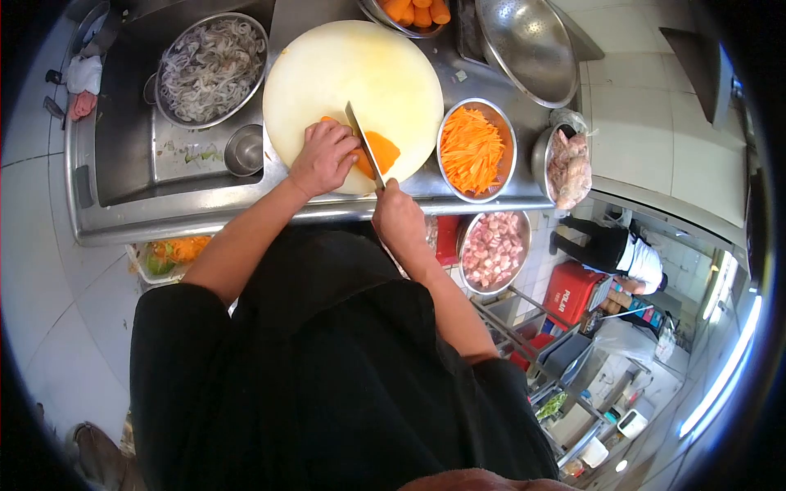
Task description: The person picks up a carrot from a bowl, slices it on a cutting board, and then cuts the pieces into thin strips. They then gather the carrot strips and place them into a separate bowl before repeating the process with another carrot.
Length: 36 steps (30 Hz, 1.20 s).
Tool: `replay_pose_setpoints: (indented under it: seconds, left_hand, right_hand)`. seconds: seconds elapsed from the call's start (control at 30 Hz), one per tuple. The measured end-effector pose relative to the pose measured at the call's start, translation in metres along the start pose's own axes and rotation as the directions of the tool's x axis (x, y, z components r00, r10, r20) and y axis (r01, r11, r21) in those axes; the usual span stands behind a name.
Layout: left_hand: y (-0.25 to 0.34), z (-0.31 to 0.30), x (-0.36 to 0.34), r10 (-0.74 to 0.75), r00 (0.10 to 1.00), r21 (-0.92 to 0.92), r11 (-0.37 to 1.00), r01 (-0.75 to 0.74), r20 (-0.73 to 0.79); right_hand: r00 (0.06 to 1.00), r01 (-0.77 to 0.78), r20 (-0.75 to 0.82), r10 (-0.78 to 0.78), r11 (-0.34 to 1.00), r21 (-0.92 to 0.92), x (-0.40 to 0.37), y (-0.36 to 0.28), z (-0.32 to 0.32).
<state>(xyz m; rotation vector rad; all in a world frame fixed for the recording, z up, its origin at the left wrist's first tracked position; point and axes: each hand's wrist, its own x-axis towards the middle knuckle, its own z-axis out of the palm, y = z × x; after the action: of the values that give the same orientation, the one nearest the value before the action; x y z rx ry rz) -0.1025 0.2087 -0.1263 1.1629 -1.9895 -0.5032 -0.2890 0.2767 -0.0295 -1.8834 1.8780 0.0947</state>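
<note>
My left hand (326, 157) presses down on a piece of carrot, fingers curled over it, on a round, pale cutting board (352, 74). In my right hand (399, 214) is the handle of a kitchen knife (365, 141). Its blade stands on edge beside my left fingertips, against the carrot. Thin orange carrot slices (383, 150) lie fanned out on the blade's right side. My left palm hides part of the carrot. Right of the board, a steel bowl (443, 168) holds carrot cut into thin strips (472, 147).
A bowl of pale, stringy pieces (211, 72) and a small metal cup (244, 150) sit in the sink (123, 155) at left. Peeled carrots (417, 11), a colander (530, 45) and bagged meat (568, 168) surround the board. Diced meat (493, 250) stands lower right. Another person (639, 260) bends farther off.
</note>
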Motion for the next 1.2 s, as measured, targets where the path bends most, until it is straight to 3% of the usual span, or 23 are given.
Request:
replay_pose_setpoints:
  seconds: [0.1, 0.43, 0.63, 0.77, 0.97, 1.07, 1.2]
  left_hand:
    - [0.000, -0.003, 0.002, -0.057, 0.997, -0.042, 0.997, 0.059, 0.053]
    - [-0.001, -0.002, 0.001, -0.024, 1.000, -0.063, 0.998, 0.024, 0.004]
    - [-0.004, -0.002, 0.002, -0.016, 1.000, -0.047, 0.999, 0.016, -0.008]
    - [-0.002, 0.000, 0.002, -0.035, 0.999, -0.039, 0.999, 0.036, 0.016]
    - [0.005, 0.000, -0.004, -0.038, 0.999, -0.033, 0.999, 0.038, 0.005]
    - [0.002, -0.004, -0.003, -0.044, 0.999, -0.053, 0.998, 0.043, -0.014]
    - [-0.006, -0.006, -0.001, -0.030, 1.000, -0.057, 0.998, 0.031, 0.005]
  right_hand:
    - [1.000, 0.009, -0.019, -0.009, 1.000, -0.001, 0.010, 0.001, 0.006]
    - [0.998, -0.024, 0.050, 0.027, 0.998, -0.051, -0.038, -0.011, -0.053]
    - [0.997, -0.051, 0.053, 0.052, 0.998, -0.027, -0.028, -0.006, -0.031]
    - [1.000, 0.028, -0.011, -0.028, 1.000, -0.002, 0.011, 0.006, 0.008]
    - [0.998, 0.063, -0.010, -0.064, 0.997, -0.036, 0.008, 0.007, -0.003]
    - [0.986, 0.131, -0.105, -0.131, 0.991, -0.009, -0.002, 0.003, -0.013]
    - [0.994, 0.098, -0.052, -0.101, 0.994, -0.047, -0.004, 0.008, -0.004]
